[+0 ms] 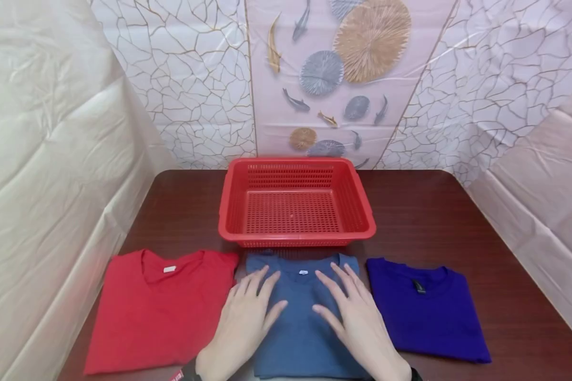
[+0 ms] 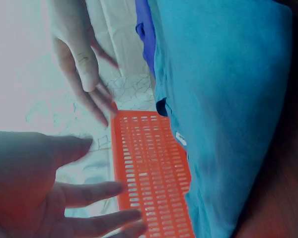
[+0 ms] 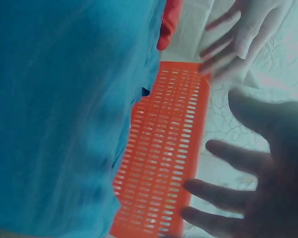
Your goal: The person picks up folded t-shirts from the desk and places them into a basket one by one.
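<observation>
A folded grey-blue T-shirt (image 1: 297, 328) lies at the front middle of the table, its neckline and small label toward the back. My left hand (image 1: 245, 312) is over its left side, fingers spread and fairly straight. Over the right side is my right hand (image 1: 357, 317), spread the same way. Both wrist views show a gap between the hands and the blue cloth, with nothing held. To the left lies a folded red T-shirt (image 1: 162, 312) with a white label. A folded dark-blue T-shirt (image 1: 431, 312) with a dark label lies to the right.
Just behind the grey-blue shirt stands a red plastic basket (image 1: 226, 211) with slotted walls and nothing in it. The dark brown wooden table (image 1: 419, 217) has hanging patterned sheets (image 1: 205, 90) at its back and pale sheets along both sides.
</observation>
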The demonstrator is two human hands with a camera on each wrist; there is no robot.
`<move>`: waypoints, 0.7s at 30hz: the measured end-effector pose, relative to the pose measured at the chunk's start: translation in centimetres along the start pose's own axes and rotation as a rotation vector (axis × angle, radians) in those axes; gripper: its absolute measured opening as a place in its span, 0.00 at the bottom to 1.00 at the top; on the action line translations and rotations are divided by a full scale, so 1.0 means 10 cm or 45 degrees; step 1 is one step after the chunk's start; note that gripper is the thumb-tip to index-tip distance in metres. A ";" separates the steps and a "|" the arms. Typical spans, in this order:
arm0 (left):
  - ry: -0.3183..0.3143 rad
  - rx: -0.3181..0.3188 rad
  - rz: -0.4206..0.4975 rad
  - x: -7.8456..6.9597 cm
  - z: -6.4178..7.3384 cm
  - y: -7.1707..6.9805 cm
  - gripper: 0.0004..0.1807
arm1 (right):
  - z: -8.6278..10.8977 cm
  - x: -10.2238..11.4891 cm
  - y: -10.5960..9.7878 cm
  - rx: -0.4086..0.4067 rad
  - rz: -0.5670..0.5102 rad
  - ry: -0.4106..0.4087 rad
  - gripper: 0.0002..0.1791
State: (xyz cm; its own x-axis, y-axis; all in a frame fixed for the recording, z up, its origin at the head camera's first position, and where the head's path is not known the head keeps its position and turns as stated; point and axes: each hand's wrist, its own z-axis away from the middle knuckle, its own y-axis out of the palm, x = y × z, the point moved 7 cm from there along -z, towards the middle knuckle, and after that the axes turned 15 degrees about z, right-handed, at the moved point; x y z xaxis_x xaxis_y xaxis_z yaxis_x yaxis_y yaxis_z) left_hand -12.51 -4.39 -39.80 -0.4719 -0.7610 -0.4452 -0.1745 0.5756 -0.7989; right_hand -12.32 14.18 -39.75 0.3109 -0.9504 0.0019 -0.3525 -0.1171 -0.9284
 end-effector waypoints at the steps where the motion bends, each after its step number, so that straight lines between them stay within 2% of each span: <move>1: -0.008 -0.047 0.002 0.02 0.00 -0.04 0.22 | -0.01 -0.03 -0.01 -0.023 -0.024 0.039 0.28; 4: -0.082 -0.138 -0.002 0.12 0.02 -0.13 0.05 | 0.00 -0.17 -0.03 -0.053 -0.051 0.172 0.12; 6: -0.167 -0.132 -0.018 0.23 0.04 -0.14 0.05 | 0.02 -0.29 0.00 -0.003 -0.014 0.254 0.06; 10: -0.277 -0.021 -0.054 0.43 0.09 -0.09 0.09 | 0.12 -0.56 0.12 0.207 0.081 0.367 0.14; 14: -0.283 0.080 -0.043 0.54 0.13 0.03 0.10 | 0.21 -0.75 0.27 0.383 0.099 0.424 0.15; 17: -0.298 0.131 0.030 0.59 0.15 0.12 0.11 | 0.24 -0.81 0.37 0.456 0.070 0.424 0.16; 21: -0.378 0.198 0.229 0.65 0.15 0.23 0.10 | 0.25 -0.79 0.51 0.550 -0.053 0.431 0.16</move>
State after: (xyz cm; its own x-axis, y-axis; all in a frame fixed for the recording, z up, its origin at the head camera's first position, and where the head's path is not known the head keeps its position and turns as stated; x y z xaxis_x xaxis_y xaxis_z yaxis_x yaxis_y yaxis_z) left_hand -14.64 -8.46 -45.14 -0.2078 -0.7185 -0.6638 0.0325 0.6731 -0.7388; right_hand -14.41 21.84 -45.44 -0.0094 -0.9955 0.0947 0.0708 -0.0952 -0.9929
